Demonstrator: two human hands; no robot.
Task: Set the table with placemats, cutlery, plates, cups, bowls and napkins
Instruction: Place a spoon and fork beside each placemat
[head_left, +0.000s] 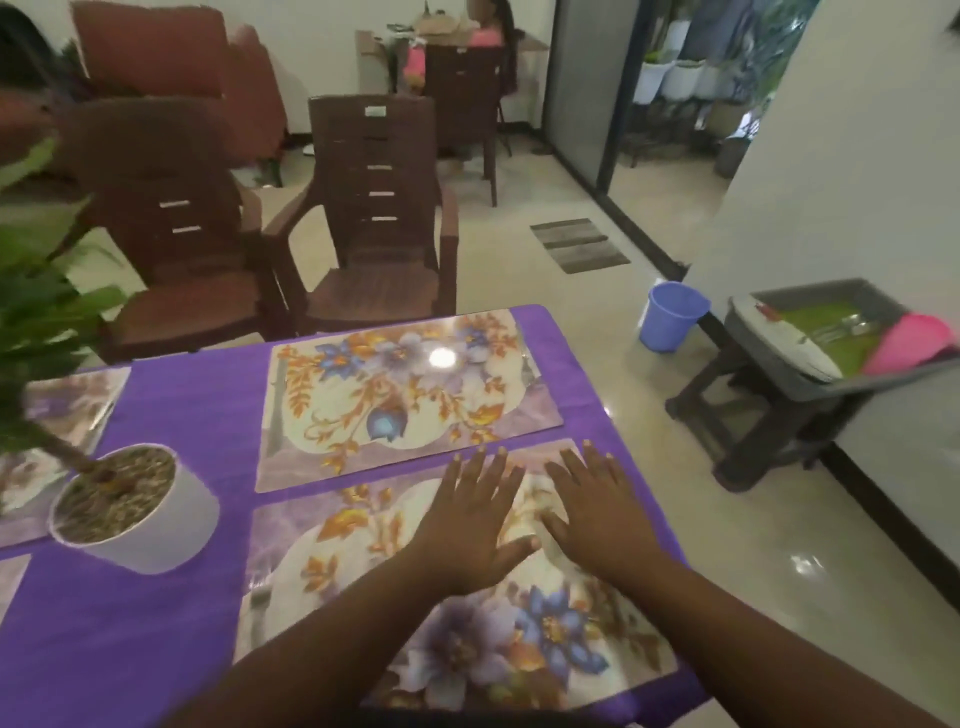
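Both hands flat on the near mat, smoothing it down onto the tabletop.

The left hand (475, 525) and right hand (597, 514) lie side by side, fingers straight and spread, gripping nothing, palms pressing the near mat (363, 587) at its far right part. To do this well, I'd say keep the pressure even and slide outward, squaring its far edge parallel to the far mat (405, 395), which sits just beyond the fingertips across a thin purple strip of tabletop (171, 415). The crockery (plate, cutlery, something pink) waits in the tub (810, 384) well off to the right, beyond the table's edge.
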